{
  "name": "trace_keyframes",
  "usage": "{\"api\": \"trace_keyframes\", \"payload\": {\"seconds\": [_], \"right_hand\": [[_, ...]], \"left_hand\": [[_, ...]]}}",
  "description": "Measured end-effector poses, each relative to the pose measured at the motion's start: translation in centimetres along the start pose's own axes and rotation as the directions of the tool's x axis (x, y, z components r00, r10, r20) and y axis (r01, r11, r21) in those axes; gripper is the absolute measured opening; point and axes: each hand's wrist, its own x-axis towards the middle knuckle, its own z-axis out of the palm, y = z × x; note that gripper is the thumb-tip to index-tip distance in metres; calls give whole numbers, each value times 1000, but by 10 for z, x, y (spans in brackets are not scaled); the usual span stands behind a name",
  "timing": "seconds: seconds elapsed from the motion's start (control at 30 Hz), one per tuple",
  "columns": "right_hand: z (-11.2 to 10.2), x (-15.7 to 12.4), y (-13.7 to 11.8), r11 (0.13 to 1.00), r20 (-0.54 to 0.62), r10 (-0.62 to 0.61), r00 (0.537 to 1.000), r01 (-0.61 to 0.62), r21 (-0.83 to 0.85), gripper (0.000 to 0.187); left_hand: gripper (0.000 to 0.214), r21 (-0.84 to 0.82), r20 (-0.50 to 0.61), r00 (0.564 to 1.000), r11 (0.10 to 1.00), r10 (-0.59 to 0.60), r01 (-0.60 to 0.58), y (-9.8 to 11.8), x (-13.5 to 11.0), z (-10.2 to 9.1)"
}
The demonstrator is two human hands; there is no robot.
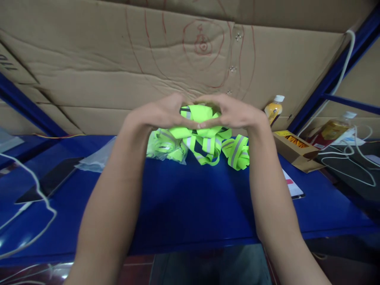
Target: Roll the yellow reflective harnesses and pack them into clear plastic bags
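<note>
My left hand and my right hand meet around a bundle of neon yellow-green reflective straps with grey stripes, near the back of the blue shelf. Both thumbs lie across its near side, their tips close together, while the other fingers are largely hidden behind it. Just below the hands, looped reflective straps with dark parts hang or lie; I cannot tell whether they join the held bundle. On the left lies a clear plastic bag with similar straps inside. A rolled reflective strap rests by my right forearm.
Cardboard with red drawn lines stands behind the blue shelf. To the left are a clear plastic sleeve, a dark flat device and a white cable. A drink bottle and an open cardboard box stand right.
</note>
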Motion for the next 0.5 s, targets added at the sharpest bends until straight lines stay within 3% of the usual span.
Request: {"api": "trace_keyframes", "payload": {"seconds": [0.13,0.33,0.5], "right_hand": [[2,-3,15,972,-84,83,993,-62,224,46],[12,2,20,941,-349,181,919,-59,332,52],[15,6,27,915,-395,231,889,-61,398,52]], "left_hand": [[37,-153,30,998,987,-47,51,-9,-4,-6],[42,-253,-142,988,967,-53,15,-21,-1,-5],[48,-404,-324,946,908,-29,-111,-22,0,0]]}}
